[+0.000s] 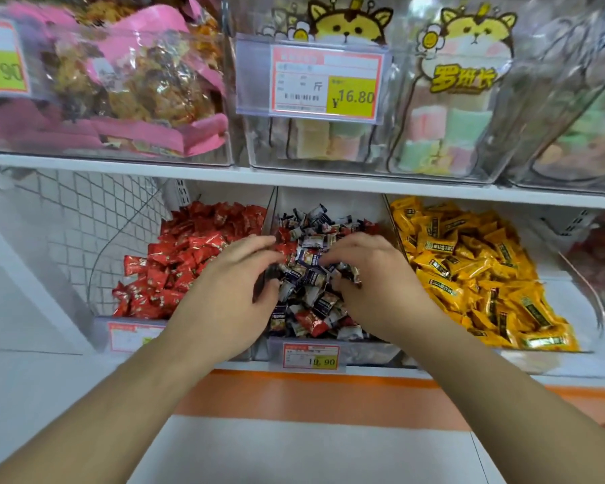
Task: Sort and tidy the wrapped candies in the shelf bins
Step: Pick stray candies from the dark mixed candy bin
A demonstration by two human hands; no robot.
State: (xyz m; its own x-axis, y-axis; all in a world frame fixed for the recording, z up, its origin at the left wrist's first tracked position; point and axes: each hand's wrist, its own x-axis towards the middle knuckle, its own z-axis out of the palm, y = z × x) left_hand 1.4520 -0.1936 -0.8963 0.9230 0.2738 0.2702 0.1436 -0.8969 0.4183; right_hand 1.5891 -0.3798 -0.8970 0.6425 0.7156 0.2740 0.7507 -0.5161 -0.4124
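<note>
**Hands in the middle candy bin**

Hands both sit in the middle bin [329, 347] of the lower shelf, on a pile of dark blue and white candies [315, 270]. A few red-wrapped pieces [310, 321] are mixed into that pile, near the front and at the upper left.

Left hand [231, 291]: fingers bent, tips on the pile at its left side, thumb down against the wrappers. Cannot tell if it actually grips a piece or just rests on them.

Right hand [367, 274]: palm down, fingers curled over the pile, tips buried among the wrappers. Whether it holds one is hidden; cannot tell.

Neighbours:
- left bin holds red candies [179, 260], just beside the left hand
- right bin holds yellow candies [475, 270], just beside the right wrist
- clear dividers separate the three

Price tag [311, 356] is on the middle bin's front, another tag [130, 335] on the left bin's front, partly behind the left forearm.

Upper shelf: clear bins with pink bagged snacks [133, 82], pastel cubes [447, 127], and a big price label [325, 82] reading 16.80.
</note>
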